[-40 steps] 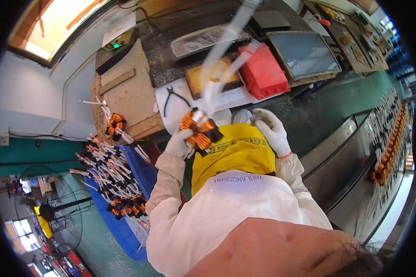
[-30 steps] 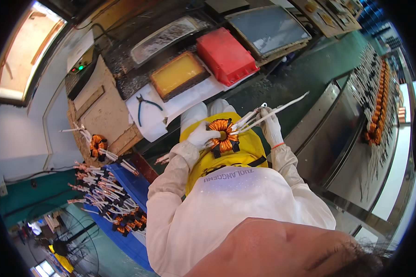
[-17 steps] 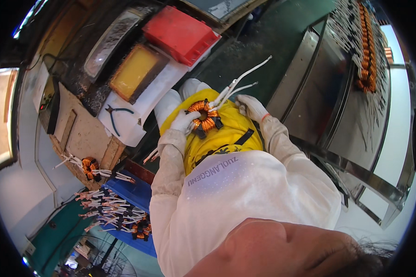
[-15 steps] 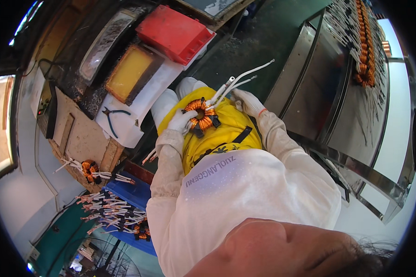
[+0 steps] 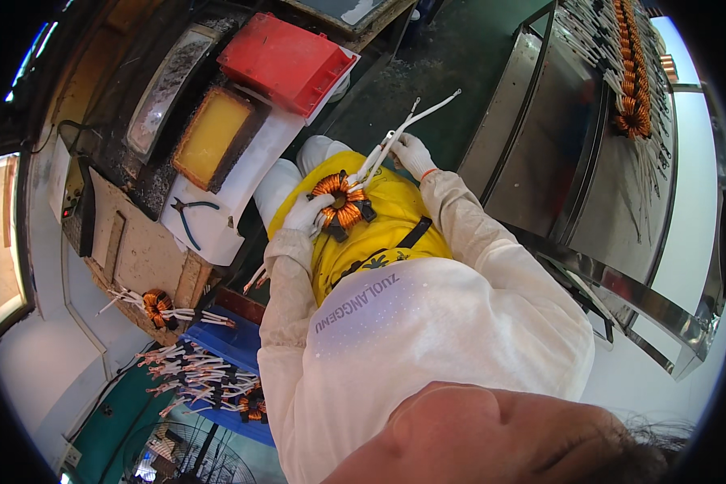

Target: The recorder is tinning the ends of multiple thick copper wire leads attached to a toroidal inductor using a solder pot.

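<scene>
On the yellow apron (image 5: 387, 234) over my lap rests a ring-shaped copper coil (image 5: 351, 213) with black clips around it. My left hand (image 5: 302, 214), in a white glove, grips the coil's near-left side, thumb reaching toward its hole. White-sleeved wire leads (image 5: 421, 115) run from the coil up and to the right, their ends bare or tipped. My gloved right hand (image 5: 414, 155) pinches these leads partway along. Its fingertips are partly hidden, so I cannot tell how many leads it holds.
To the left are a red box (image 5: 286, 63), a tray of yellow material (image 5: 214, 139) and cutting pliers (image 5: 189, 218) on white sheet. Another coil (image 5: 157, 306) lies on the bench edge, above a blue bin (image 5: 226, 335) of coils. At right, a metal rack (image 5: 565, 137) carries a coil row (image 5: 633, 105).
My right hand has moved up and left from beside the apron to grip the wire leads, which have shifted closer together. My left hand still holds the coil.
</scene>
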### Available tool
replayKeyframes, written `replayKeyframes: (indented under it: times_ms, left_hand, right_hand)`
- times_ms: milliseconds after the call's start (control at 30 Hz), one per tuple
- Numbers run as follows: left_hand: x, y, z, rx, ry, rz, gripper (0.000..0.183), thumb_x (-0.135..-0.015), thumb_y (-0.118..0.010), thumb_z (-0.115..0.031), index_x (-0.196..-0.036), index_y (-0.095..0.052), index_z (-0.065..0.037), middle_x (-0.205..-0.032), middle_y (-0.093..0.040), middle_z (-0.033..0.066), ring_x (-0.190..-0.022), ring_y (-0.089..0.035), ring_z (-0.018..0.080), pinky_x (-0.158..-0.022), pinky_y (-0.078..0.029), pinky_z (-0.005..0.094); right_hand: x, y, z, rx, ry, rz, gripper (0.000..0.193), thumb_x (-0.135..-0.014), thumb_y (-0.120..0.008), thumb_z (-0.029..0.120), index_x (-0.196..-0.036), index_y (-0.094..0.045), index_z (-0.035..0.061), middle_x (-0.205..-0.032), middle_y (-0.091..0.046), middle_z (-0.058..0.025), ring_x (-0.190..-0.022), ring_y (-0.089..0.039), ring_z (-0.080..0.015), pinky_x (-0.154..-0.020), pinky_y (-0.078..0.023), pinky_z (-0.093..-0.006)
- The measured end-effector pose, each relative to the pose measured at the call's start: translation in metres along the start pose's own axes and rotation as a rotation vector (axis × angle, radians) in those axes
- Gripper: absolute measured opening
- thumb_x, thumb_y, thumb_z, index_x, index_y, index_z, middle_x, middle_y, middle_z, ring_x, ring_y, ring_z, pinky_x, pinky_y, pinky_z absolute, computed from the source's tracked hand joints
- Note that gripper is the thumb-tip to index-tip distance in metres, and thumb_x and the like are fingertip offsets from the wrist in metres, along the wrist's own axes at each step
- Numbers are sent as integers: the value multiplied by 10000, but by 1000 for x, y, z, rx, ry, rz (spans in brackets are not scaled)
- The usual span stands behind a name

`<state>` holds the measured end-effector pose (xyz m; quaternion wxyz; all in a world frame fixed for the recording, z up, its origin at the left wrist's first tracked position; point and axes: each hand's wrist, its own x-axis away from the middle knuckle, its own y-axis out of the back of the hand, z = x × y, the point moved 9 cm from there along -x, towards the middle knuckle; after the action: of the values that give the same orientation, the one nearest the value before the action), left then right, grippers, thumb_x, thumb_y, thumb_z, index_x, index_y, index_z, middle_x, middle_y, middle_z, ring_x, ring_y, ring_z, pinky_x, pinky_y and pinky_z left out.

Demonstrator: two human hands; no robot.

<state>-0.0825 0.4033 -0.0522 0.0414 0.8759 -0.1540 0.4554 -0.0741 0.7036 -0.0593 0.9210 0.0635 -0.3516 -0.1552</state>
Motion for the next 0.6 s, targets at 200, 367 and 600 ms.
replayKeyframes:
  times_ms: [200,367,600]
  left_hand:
    - [-2,0,0,62,-53,-10,596,-799,-745,-269,-1282,-505,-16,-738,-575,32,-504,-478,69,-422,-364,205]
    - [-6,4,6,21,8,0,602,-804,-744,-272,-1301,-493,-42,-715,-559,18,-497,-477,68,-414,-348,188]
    - [6,-1,-3,-43,-1,-28,666,-798,-741,-273,-1345,-461,-14,-735,-570,32,-517,-486,72,-432,-370,201]
  right_hand:
    - [20,10,9,37,-34,286,317,-963,-591,323,-1076,-643,32,-760,-579,-25,-625,-510,-107,-564,-429,-249]
    - [61,7,70,-487,13,397,278,-984,-570,317,-1033,-634,52,-675,-501,20,-545,-395,-58,-521,-361,-233]
    - [20,34,55,-64,88,42,251,-981,-568,310,-933,-625,70,-720,-585,1,-592,-493,-75,-551,-427,-228]
